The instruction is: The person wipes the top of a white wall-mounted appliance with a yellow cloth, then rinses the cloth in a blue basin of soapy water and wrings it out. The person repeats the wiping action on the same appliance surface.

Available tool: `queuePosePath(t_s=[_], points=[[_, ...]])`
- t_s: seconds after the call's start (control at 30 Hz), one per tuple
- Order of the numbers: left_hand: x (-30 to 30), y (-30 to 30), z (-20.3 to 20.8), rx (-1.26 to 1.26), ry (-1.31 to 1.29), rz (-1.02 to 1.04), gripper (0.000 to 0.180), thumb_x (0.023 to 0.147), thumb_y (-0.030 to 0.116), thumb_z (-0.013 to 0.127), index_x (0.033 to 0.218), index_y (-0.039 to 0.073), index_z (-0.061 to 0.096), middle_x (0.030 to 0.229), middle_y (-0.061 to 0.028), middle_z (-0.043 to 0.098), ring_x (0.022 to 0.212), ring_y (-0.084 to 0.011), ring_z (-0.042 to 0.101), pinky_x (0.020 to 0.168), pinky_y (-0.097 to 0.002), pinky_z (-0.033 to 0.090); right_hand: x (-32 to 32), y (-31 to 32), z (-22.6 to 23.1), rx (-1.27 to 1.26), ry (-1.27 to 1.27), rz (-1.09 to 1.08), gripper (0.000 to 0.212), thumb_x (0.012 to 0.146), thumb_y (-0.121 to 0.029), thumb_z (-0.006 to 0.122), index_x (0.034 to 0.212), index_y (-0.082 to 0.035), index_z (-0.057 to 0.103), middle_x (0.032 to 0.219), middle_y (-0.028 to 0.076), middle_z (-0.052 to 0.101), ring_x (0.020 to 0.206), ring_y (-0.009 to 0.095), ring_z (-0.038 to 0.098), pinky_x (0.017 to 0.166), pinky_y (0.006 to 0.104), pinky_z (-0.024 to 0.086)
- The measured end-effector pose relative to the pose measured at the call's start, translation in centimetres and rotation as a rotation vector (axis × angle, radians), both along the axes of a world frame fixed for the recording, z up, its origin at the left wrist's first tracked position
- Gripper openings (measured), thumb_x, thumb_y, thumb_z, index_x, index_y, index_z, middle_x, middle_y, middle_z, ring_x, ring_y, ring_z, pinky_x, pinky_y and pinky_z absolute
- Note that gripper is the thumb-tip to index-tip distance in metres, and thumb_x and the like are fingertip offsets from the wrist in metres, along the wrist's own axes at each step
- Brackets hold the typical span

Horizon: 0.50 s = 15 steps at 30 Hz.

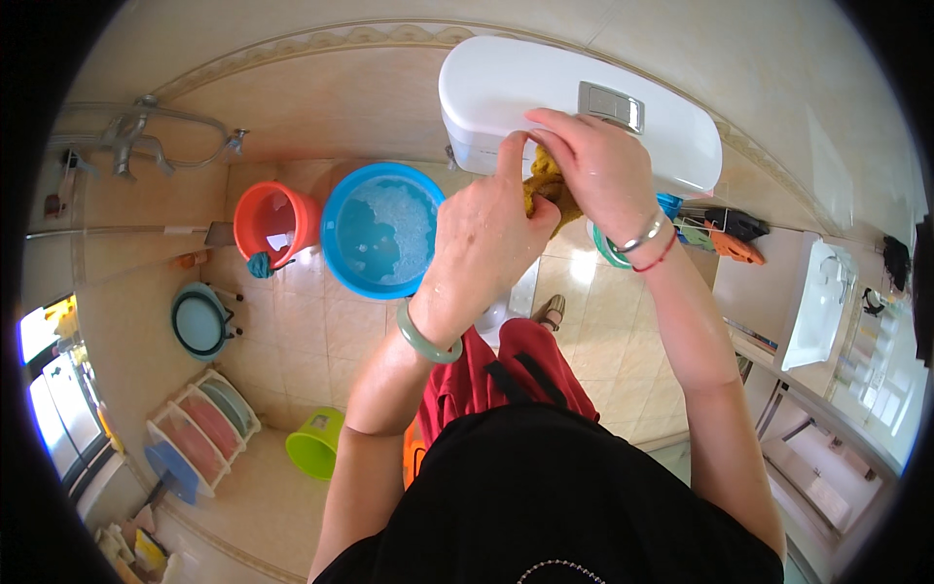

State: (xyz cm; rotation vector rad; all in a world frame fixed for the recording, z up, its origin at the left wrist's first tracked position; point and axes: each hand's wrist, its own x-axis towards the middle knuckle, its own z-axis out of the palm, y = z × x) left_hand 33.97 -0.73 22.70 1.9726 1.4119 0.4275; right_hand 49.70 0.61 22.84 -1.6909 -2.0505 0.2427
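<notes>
From my station I count one cistern point(516, 73), the largest piece near the hands, smooth, glossy white and rounded at its ends, with one rectangular metal flush plate point(613, 105) set in its top. Next comes one round blue basin point(328, 234), smooth-walled, holding water with a patch of white foam. I count two buckets, both smaller and tapered: a red bucket point(308, 216) just beside the basin and a lime-green bucket point(311, 448) well apart from it. I see two bare, wet hands, the left hand point(484, 226) and the right hand point(608, 164), both closed around one mustard-yellow cloth point(547, 185), bunched, twisted and rough-textured, in front of the cistern's edge. Smallest are the wrist pieces: one smooth pale-green bangle point(418, 336) on the left, one silver bracelet point(643, 235) and one thin red cord point(658, 257) on the right.
</notes>
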Motion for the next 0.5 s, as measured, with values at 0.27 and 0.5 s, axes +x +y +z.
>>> queuePosePath(t_s=[0.27, 0.5], points=[[0.0, 0.5, -0.4, -0.021, -0.014, 0.153, 0.075, 0.083, 0.016, 0.06, 0.15, 0.003, 0.028, 0.069, -0.02, 0.064, 0.064, -0.0385, 0.064, 0.058, -0.0466, 0.05, -0.9, 2.0, 0.0, 0.081, 0.012, 0.12, 0.017, 0.089, -0.015, 0.06, 0.103, -0.017, 0.069, 0.079, 0.005, 0.06, 0.067, 0.028, 0.062, 0.054, 0.0398, 0.049], [-0.9, 1.6, 0.0, -0.002, 0.006, 0.092, 0.058, 0.083, 0.015, 0.059, 0.138, 0.009, 0.041, 0.069, -0.0204, 0.064, 0.064, -0.0392, 0.064, 0.059, -0.0463, 0.051, -0.9, 1.7, -0.2, -0.003, -0.052, 0.093, 0.022, 0.089, -0.011, 0.058, 0.105, -0.018, 0.07, 0.083, 0.006, 0.06, 0.069, 0.03, 0.062, 0.058, 0.0404, 0.05]])
